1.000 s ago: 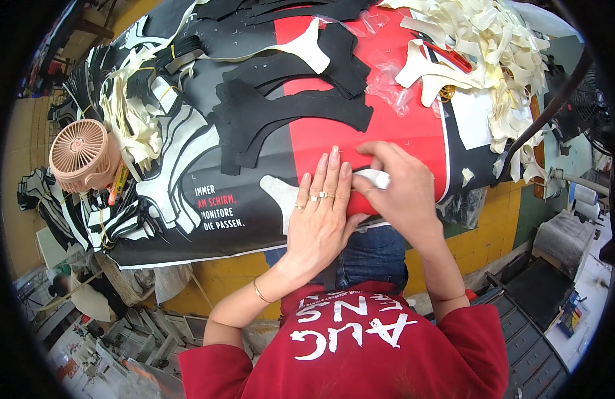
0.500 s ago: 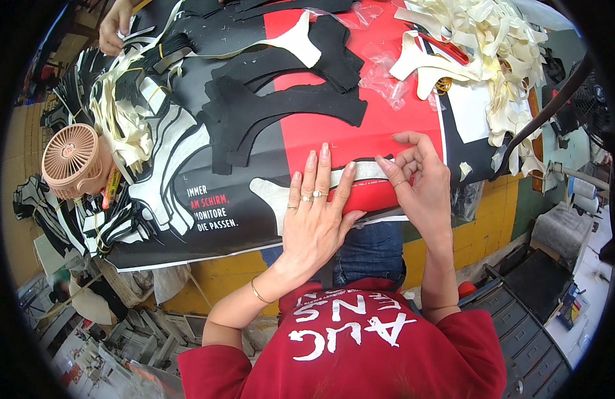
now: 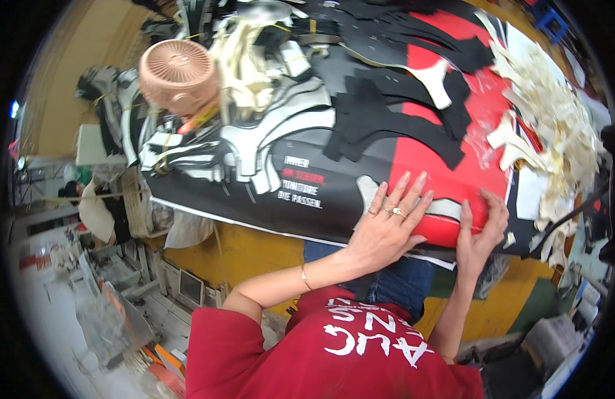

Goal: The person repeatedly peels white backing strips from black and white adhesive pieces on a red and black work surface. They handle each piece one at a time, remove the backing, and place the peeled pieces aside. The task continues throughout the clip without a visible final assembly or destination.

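Note:
My left hand lies flat, fingers stretched out, on a curved white fabric piece with a dark edge. It covers the middle of the piece; one white end shows left of the fingers. At the other end, my right hand rests with its thumb at the tip and its fingers bent apart on the red part of the sheet. Nothing shows between that thumb and the fingers. Beyond my hands lie black curved fabric pieces. Further left is a fanned stack of white and black pieces.
A pink fan stands at the left beside an orange-yellow cutter. Cream fabric strips heap up at the right, near a red-handled tool. The black and red sheet ends close to my lap.
The view has swung, so the table appears further right. My left hand stays on the white piece. My right thumb and fingers have spread and come down around its right end.

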Tool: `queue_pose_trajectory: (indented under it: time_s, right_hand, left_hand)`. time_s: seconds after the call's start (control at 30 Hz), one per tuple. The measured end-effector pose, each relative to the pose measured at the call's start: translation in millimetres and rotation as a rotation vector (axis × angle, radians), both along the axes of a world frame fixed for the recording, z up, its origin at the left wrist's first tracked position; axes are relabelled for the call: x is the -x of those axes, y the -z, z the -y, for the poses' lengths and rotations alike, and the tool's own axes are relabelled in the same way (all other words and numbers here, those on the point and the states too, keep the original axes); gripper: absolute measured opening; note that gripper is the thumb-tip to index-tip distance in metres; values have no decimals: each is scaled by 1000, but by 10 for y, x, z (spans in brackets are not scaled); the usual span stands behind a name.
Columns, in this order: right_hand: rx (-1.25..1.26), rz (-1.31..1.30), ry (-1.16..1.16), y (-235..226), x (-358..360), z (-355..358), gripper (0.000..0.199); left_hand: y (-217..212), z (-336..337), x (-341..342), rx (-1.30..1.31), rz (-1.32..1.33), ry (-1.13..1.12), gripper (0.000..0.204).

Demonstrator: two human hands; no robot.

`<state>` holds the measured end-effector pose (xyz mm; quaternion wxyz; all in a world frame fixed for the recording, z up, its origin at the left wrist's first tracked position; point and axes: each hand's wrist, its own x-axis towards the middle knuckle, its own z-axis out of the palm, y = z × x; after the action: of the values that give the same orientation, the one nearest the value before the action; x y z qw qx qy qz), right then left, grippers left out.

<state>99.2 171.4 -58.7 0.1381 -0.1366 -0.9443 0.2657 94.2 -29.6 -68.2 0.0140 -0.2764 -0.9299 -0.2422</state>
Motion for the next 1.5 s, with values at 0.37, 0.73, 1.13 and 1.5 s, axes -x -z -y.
queue_pose_trajectory:
  time_s: [0.37,0.73,1.13,1.5]
  right_hand:
    - [237,-116,64,-49,-11,-67,23]
    - [-32,-239,-448,-171,973,829,35]
    - [-283,-475,-346,44,1261,1283,17]
    - [545,-221,-552,-897,565,324,15]
  left_hand:
    - [31,624,13,-98,-203,56,50]
    - [-454,1603,690,240,-315,-758,64]
    - [-296,1120,490,15,-294,-549,47]
    - [-487,920,356,-335,-397,-415,36]
